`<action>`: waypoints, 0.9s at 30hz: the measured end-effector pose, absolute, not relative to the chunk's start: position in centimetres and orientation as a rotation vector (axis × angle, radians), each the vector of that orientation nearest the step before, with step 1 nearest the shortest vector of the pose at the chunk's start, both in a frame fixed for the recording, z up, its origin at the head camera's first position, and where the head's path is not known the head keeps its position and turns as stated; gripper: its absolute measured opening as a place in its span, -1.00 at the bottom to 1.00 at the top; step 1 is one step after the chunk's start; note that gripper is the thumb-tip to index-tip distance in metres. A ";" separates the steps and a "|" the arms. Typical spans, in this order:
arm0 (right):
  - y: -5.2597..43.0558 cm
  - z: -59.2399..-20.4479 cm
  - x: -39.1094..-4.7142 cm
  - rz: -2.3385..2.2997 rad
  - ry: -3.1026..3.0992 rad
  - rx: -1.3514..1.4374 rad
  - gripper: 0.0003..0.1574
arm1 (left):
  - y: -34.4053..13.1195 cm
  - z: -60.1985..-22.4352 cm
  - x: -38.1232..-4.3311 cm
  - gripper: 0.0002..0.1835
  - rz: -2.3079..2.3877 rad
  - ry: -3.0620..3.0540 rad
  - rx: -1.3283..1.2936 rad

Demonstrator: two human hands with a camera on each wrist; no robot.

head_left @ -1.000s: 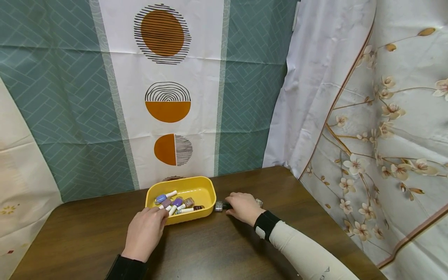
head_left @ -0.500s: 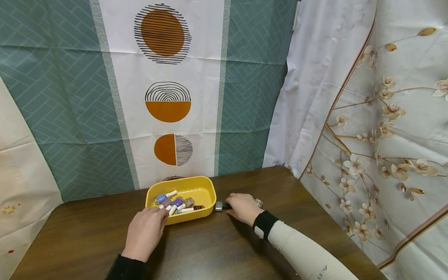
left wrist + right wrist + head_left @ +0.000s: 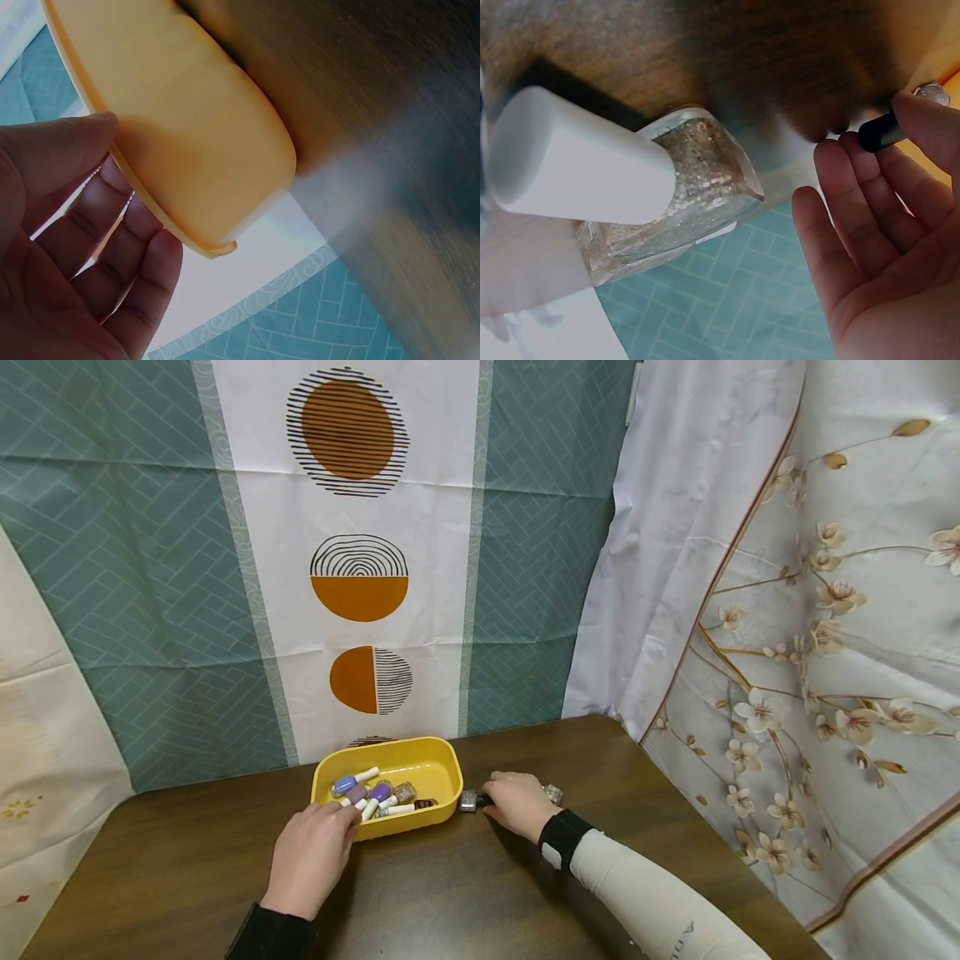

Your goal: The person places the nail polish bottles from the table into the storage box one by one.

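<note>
My left hand [image 3: 315, 856] grips the near-left rim of a yellow plastic tub [image 3: 431, 772]. In the left wrist view its thumb lies against the tub's outer wall [image 3: 202, 127], with the fingers over the rim. Just right of the tub, my right hand [image 3: 521, 807] pinches the black cap [image 3: 881, 133] of a nail polish bottle between thumb and fingers. That bottle, silvery and glittery [image 3: 468, 801], lies on its side on the table. Beyond the right hand sits another nail polish bottle [image 3: 705, 169] with gold glitter and a white cap, which the hand does not touch.
Several nail polish bottles lie in the tub, among them a blue one [image 3: 344, 786], a purple one [image 3: 382, 791] and a dark one [image 3: 425, 804]. The brown wooden table [image 3: 435, 893] ends at a patterned curtain [image 3: 525, 610] behind and a floral curtain [image 3: 757, 760] at right.
My right wrist and forearm have shifted very slightly to the left. Both hands keep their holds, and the tub and bottles stay where they were.
</note>
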State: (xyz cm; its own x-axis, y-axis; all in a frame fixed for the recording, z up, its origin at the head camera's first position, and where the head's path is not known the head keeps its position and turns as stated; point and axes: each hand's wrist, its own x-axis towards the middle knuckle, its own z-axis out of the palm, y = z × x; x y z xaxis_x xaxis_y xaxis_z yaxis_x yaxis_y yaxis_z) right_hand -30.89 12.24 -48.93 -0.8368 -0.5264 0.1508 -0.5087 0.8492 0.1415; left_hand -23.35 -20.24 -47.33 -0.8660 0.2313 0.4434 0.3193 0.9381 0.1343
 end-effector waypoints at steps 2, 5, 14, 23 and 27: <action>12.2 -48.9 -30.9 -0.144 -2.833 0.809 -0.75 | -20.2 -47.3 -23.4 -0.82 -0.284 -2.660 -0.397; 12.2 -48.9 -31.0 -0.147 -2.820 0.819 -0.78 | -20.3 -47.4 -23.4 -0.83 -0.283 -2.661 -0.398; 12.1 -49.0 -31.3 -0.154 -2.838 0.810 -0.79 | -20.2 -47.3 -23.4 -0.82 -0.279 -2.673 -0.391; 12.1 -49.2 -31.4 -0.153 -2.825 0.825 -0.81 | -20.2 -47.2 -23.3 -0.81 -0.273 -2.680 -0.388; 12.1 -49.2 -31.5 -0.144 -2.832 0.825 -0.82 | -20.2 -47.2 -23.3 -0.81 -0.276 -2.673 -0.389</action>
State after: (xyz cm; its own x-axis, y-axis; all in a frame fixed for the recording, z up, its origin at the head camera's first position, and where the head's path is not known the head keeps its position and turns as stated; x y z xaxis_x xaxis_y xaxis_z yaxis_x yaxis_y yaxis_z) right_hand -31.45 12.11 -49.17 -0.8274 -0.5404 0.1526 -0.5222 0.8404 0.1450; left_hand -23.30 -20.16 -47.24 -0.8714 0.2277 0.4345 0.3116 0.9410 0.1317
